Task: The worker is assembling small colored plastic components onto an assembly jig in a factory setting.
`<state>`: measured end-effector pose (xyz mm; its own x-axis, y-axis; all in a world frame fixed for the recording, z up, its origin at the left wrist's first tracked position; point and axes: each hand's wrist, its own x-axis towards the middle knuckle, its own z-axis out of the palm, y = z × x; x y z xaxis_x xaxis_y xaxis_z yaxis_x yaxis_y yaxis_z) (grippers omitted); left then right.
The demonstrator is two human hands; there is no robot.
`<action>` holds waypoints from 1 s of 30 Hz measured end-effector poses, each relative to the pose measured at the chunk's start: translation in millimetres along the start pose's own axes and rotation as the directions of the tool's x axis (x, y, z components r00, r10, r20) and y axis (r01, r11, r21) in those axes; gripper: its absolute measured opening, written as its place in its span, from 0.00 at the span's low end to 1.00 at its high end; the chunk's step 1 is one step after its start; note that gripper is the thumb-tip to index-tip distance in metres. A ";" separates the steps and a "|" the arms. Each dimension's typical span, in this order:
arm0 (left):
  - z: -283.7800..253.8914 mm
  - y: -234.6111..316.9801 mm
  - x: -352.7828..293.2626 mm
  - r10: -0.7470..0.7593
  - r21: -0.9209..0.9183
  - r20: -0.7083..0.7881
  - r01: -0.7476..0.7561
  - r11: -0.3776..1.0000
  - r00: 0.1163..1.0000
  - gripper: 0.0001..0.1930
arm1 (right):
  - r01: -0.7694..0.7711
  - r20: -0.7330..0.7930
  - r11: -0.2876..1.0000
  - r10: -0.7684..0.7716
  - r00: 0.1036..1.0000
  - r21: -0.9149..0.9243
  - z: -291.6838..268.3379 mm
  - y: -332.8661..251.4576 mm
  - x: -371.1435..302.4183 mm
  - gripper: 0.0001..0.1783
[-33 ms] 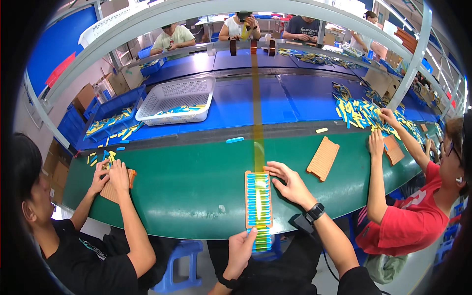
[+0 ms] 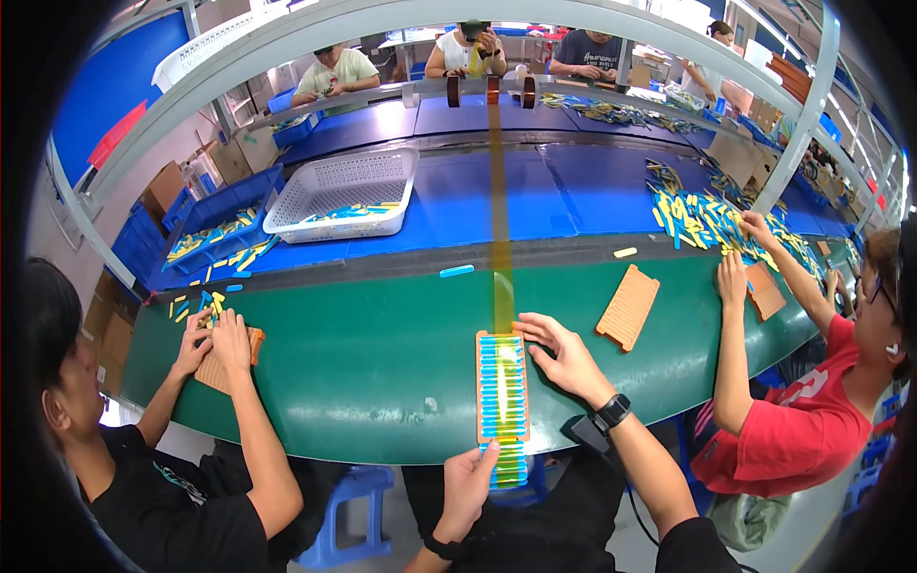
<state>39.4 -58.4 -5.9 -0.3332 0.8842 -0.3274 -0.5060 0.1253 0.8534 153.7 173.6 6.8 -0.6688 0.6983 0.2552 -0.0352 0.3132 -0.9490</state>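
An orange ribbed tray (image 2: 480, 406) lies on the green table edge in front of me, filled with a column of blue and yellow-looking flat strips (image 2: 501, 392). Clear yellow tape (image 2: 501, 229) runs down from a roll above and covers them. Past the tray's near end, a taped row of strips (image 2: 511, 468) hangs over the edge. My left hand (image 2: 468, 487) pinches this row at its left side, thumb on top. My right hand (image 2: 565, 361) rests by the tray's far right corner, fingertips touching it and thumb spread apart.
Tape rolls (image 2: 492, 92) sit on a rail ahead. A white basket (image 2: 344, 196) and blue bin (image 2: 224, 229) hold strips. Another orange tray (image 2: 628, 307) lies at right, near a strip heap (image 2: 702, 222). Co-workers flank me; one loose blue strip (image 2: 457, 271) lies ahead.
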 end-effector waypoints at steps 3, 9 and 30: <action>1.1 -2.7 2.0 0.008 -0.034 0.009 -0.008 0.999 1.000 0.16 | 0.018 -0.086 0.994 -0.028 0.996 -0.112 -0.5 -3.4 -1.9 0.27; 2.2 -6.4 3.1 0.007 -0.042 -0.028 -0.008 0.999 1.000 0.16 | 0.130 -0.200 0.862 -0.256 0.946 -0.490 12.6 -45.3 -19.4 0.21; 6.9 -10.7 4.9 0.032 -0.064 -0.119 -0.040 0.997 0.992 0.14 | 0.340 0.246 0.644 -0.235 0.940 -0.685 50.5 -58.1 -72.5 0.29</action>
<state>48.7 -52.3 -13.8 -0.4416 0.8281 -0.3454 -0.5417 0.0608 0.8384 166.7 72.3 34.0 -0.8033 0.4245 0.4177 0.2583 0.8803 -0.3980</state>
